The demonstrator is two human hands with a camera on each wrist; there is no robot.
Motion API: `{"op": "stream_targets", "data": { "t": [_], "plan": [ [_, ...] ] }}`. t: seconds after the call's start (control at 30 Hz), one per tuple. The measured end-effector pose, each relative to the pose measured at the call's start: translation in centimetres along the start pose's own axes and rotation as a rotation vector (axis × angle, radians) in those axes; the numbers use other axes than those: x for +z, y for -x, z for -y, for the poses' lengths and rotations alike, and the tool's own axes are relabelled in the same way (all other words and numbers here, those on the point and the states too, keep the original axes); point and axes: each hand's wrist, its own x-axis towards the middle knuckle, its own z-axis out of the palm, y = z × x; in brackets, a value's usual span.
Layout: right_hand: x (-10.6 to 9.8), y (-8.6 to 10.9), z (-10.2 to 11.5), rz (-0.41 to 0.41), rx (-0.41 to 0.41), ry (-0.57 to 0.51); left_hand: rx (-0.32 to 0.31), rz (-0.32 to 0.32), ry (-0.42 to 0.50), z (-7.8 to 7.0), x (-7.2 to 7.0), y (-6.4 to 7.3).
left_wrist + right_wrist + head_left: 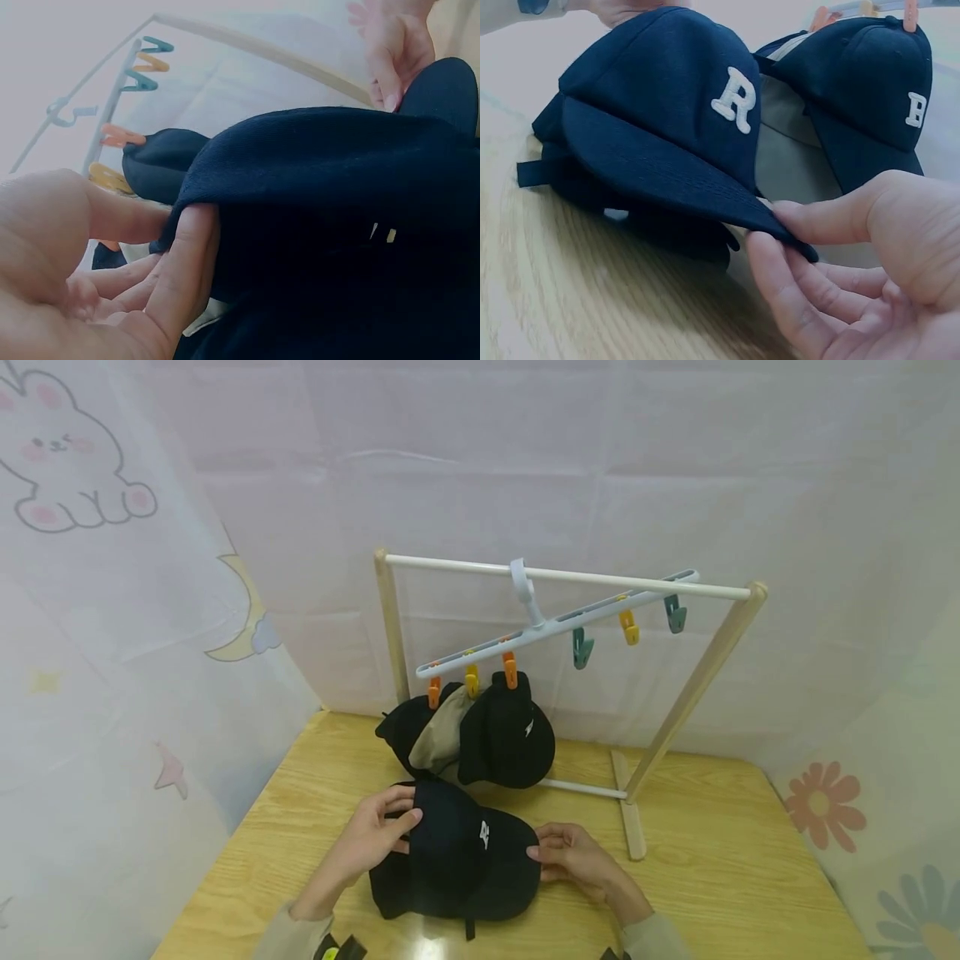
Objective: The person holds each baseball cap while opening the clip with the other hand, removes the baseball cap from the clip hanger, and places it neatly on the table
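- Cap (453,868), dark, marked R, held over the near surface (720,860).
- Left grip (378,829) pinches its crown; right grip (576,858) pinches its brim.
- Clipped caps (513,747) hang from the far hanger (537,632).

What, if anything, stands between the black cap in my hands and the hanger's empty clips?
Nothing visible: the empty clips hang above and right of the held cap. The hanging caps are behind it, clipped along the left half of the hanger.

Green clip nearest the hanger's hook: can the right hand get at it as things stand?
Probably not without letting go: the right hand pinches the black cap's brim. Otherwise the way up to the green clip looks free.
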Motion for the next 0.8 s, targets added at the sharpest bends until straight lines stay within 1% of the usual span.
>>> {"op": "stream_targets", "data": {
  "t": [0.17, 0.27, 0.37, 0.53, 0.63, 0.73, 0.8],
  "plan": [
    [0.5, 0.0, -0.1, -0.092, 0.001, 0.036, -0.029, 0.006, -0.025, 0.2, 0.1, -0.1],
    [0.9, -0.1, -0.1, -0.148, -0.005, 0.068, -0.027, 0.008, -0.047, 0.4, 0.1, -0.2],
    [1.2, -0.2, 0.0, -0.198, -0.013, 0.108, -0.014, -0.015, -0.086, 0.4, 0.2, -0.3],
    [1.6, -0.5, -0.1, -0.260, -0.029, 0.164, 0.011, -0.098, -0.185, 0.3, 0.5, -0.5],
    [1.8, -0.6, -0.3, -0.283, -0.028, 0.185, 0.038, -0.155, -0.275, 0.3, 0.9, -0.6],
    [1.9, -0.6, -0.6, -0.298, -0.024, 0.202, 0.085, -0.211, -0.382, 0.3, 1.3, -0.5],
    [2.0, -0.6, -0.6, -0.307, -0.022, 0.211, 0.128, -0.252, -0.467, 0.2, 1.6, -0.5]
  ]
}}
